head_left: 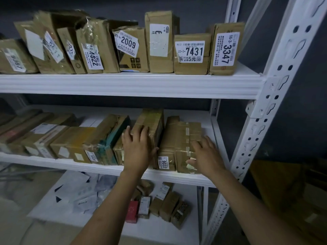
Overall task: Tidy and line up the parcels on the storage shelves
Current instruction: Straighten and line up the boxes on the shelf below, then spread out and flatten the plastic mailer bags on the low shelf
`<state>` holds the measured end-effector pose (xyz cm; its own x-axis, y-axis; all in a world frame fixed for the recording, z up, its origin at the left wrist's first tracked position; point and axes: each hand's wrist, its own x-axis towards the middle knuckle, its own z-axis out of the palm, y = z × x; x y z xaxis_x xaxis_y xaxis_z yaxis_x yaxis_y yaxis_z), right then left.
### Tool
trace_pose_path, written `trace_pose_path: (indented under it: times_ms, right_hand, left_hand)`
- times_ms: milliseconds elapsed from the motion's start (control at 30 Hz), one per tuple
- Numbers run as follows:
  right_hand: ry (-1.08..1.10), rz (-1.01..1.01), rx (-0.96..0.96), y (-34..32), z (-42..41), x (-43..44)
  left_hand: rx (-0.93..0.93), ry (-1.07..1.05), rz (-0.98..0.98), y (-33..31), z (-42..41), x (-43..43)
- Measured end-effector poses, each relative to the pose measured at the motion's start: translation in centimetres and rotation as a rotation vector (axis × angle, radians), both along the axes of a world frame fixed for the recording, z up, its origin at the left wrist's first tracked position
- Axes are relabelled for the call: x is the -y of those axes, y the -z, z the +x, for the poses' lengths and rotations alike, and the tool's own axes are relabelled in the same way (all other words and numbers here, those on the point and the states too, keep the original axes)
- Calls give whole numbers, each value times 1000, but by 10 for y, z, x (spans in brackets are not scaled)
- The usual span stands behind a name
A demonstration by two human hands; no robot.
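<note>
My left hand (pixel 137 150) lies flat, fingers straight, on the upright brown cardboard parcel (pixel 152 121) at the front edge of the white metal shelf (pixel 70 164). My blurred right hand (pixel 206 156), fingers seemingly spread, touches the neighbouring tape-wrapped brown parcel (pixel 178 137).

Top shelf (pixel 123 84): brown cartons on end in a row, white labels forward. 4822 (pixel 92 57) and those left of it lean left; 2009 (pixel 131 50), 7431 (pixel 192 53) and 3347 (pixel 225 48) stand upright. Middle shelf (pixel 88 166): taped cartons lie lengthwise along the front edge, 9037 (pixel 169 138) near the right end, just beside a taller carton (pixel 152 121), with a green-taped carton (pixel 109 138) further left. Bottom shelf (pixel 155 228): small cartons (pixel 166 204) clustered, grey mailers (pixel 83 191) loose to their left.
</note>
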<state>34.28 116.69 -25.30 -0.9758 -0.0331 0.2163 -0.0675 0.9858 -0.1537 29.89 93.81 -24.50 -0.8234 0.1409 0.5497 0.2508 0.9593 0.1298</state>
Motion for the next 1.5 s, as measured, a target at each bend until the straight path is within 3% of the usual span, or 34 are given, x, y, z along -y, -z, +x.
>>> trace_pose_path:
  times_ms: [167,333,600,800,1033,1500]
  right_hand:
    - [-20,132,91,-17,1,10]
    - [-26,187,120,-38,21,38]
    - [-53,155,93,-49,61,157]
    - [-143,171,151,-25,87,282]
    - [-277,136,222,11,82,418]
    - [-430,-2,330,111,-42,626]
  left_hand:
    - [87,14,-120,-10,9,10]
    - [157,107,-90,-18,22,42]
    - [221,87,-128,-16,67,151]
    - [270,71,-192,7,104,270]
    - [346,-21,-120,58,129,412]
    - [499,-130,-95,156,55,602]
